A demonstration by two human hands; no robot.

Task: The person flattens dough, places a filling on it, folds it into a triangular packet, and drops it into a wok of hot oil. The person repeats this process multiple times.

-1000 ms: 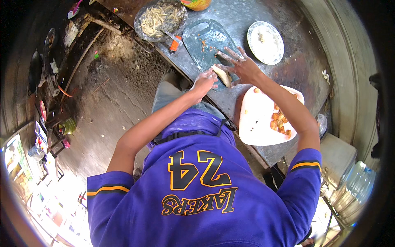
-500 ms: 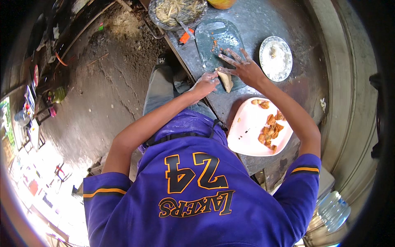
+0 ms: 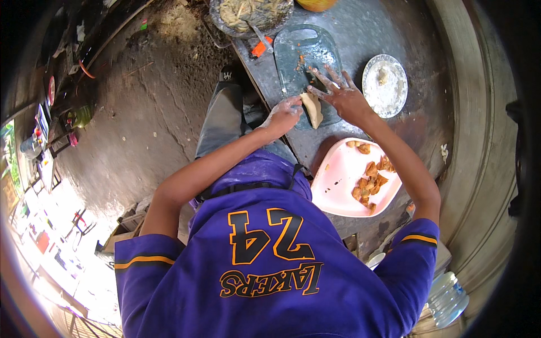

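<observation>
A pale folded piece of dough (image 3: 313, 111) lies on a grey-green cutting board (image 3: 287, 50), which has orange crumbs and white flour smears. My left hand (image 3: 283, 117), dusted with flour, is curled at the dough's left side, its thumb and forefinger closed on the upper tip. My right hand (image 3: 345, 100) reaches over the board from the right with its fingers spread and floury. Its thumb lies by the dough's upper end; whether it presses there I cannot tell.
Right of the board stands a white plate (image 3: 389, 104) with flour and a small lump. Nearer me is a pink tray (image 3: 332, 191) with browned fried pieces. A bowl (image 3: 217, 19) of pale shredded food holds a spoon (image 3: 260, 36). An orange object (image 3: 260, 47) lies beside it.
My left fingers have drawn up to the dough's upper tip. My right hand stays spread beside it. The whole view has shifted slightly.
</observation>
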